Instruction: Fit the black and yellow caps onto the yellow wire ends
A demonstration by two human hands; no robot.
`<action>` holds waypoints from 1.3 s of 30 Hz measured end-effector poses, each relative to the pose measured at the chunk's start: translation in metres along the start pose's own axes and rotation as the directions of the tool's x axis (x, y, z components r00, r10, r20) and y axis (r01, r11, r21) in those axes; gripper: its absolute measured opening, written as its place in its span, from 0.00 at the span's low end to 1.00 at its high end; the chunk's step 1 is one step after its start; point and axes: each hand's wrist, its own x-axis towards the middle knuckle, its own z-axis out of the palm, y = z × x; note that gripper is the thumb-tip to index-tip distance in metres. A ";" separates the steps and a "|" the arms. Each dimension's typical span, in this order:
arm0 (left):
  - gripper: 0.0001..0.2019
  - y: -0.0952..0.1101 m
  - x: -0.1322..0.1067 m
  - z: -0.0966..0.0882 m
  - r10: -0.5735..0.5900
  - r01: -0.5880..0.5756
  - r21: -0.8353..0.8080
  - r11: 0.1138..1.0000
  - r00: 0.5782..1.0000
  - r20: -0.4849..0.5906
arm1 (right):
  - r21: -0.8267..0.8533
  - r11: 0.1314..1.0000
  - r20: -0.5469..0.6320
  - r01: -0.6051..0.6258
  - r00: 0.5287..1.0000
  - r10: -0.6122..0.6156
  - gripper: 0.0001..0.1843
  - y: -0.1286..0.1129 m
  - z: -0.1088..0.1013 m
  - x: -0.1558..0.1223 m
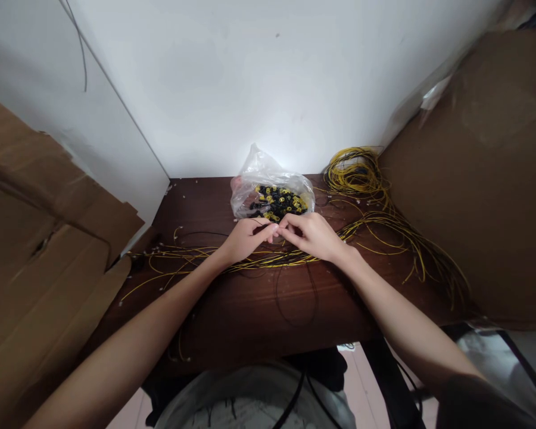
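My left hand point(246, 239) and my right hand point(318, 236) meet over the middle of the table, thumbs and forefingers pinched tip to tip. A thin black wire point(315, 298) loops on the wood below them, and a dark strand passes by my left fingers, which seem to grip it. What my right fingertips pinch is too small to make out. Just behind the hands sits a clear plastic bag point(259, 164), its mouth open, with small black and yellow plastic pieces point(280, 201) inside. Under both wrists runs a bundle of yellow and black wires point(352, 228).
A coil of yellow wire point(355, 170) lies at the back right. Cardboard point(49, 238) stands on the left, and a large cardboard box point(482, 179) on the right. A white wall point(232, 77) closes off the back of the dark wooden table point(232, 310). Tiny white bits are scattered about.
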 end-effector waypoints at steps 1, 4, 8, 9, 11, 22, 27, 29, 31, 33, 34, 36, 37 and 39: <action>0.17 0.000 0.000 0.000 0.003 -0.003 -0.002 1.000 1.000 0.006 | 0.000 1.000 0.002 0.002 1.000 -0.002 0.10 0.000 0.000 0.000; 0.17 0.000 0.000 0.000 0.001 -0.001 -0.001 1.000 1.000 0.001 | -0.004 1.000 0.007 -0.007 1.000 0.007 0.09 0.001 -0.001 0.000; 0.15 -0.001 -0.001 0.000 -0.016 0.016 -0.001 1.000 1.000 -0.016 | -0.015 1.000 0.006 -0.028 1.000 0.028 0.09 0.001 -0.003 0.000; 0.15 -0.001 -0.001 0.000 -0.020 0.020 -0.002 1.000 1.000 -0.016 | -0.016 0.999 0.011 -0.028 1.000 0.028 0.09 0.001 -0.003 0.000; 0.14 -0.001 -0.001 0.000 -0.021 0.021 0.001 1.000 1.000 -0.011 | -0.012 1.000 0.023 -0.026 0.999 0.026 0.09 0.002 -0.003 0.000; 0.15 0.003 0.000 0.000 -0.020 0.020 -0.024 1.000 1.000 -0.007 | 0.012 1.000 0.069 -0.019 0.997 0.018 0.06 0.003 -0.007 0.000; 0.16 0.004 -0.001 0.000 -0.033 0.032 -0.078 0.996 0.999 -0.019 | -0.005 1.000 0.095 -0.011 0.995 0.012 0.06 0.004 -0.007 -0.001; 0.15 0.002 0.000 0.000 -0.036 0.034 -0.079 0.996 0.999 -0.030 | -0.003 1.000 0.117 0.008 0.993 -0.007 0.06 0.004 -0.006 -0.001; 0.14 0.001 0.000 -0.001 -0.036 0.031 -0.080 0.996 0.998 -0.055 | -0.004 1.000 0.125 0.027 0.992 -0.026 0.06 0.004 -0.005 0.000; 0.13 -0.001 0.001 -0.001 -0.049 0.041 -0.106 0.994 0.995 -0.081 | -0.006 0.999 0.126 0.039 0.991 -0.038 0.05 0.004 -0.004 0.000; 0.12 -0.002 0.001 -0.001 -0.060 0.049 -0.124 0.991 0.994 -0.088 | -0.007 0.999 0.125 0.040 0.991 -0.039 0.05 0.004 -0.003 0.000; 0.11 -0.003 0.001 -0.001 -0.072 0.057 -0.162 0.985 0.993 -0.089 | -0.007 0.999 0.123 0.038 0.992 -0.037 0.06 0.004 -0.003 0.000; 0.11 -0.003 0.001 -0.002 -0.071 0.055 -0.180 0.982 0.994 -0.086 | -0.006 0.999 0.121 0.035 0.992 -0.034 0.06 0.003 -0.003 0.000; 0.11 -0.003 0.001 -0.002 -0.064 0.045 -0.212 0.976 0.994 -0.084 | -0.006 0.999 0.114 0.033 0.993 -0.033 0.06 0.003 -0.003 0.000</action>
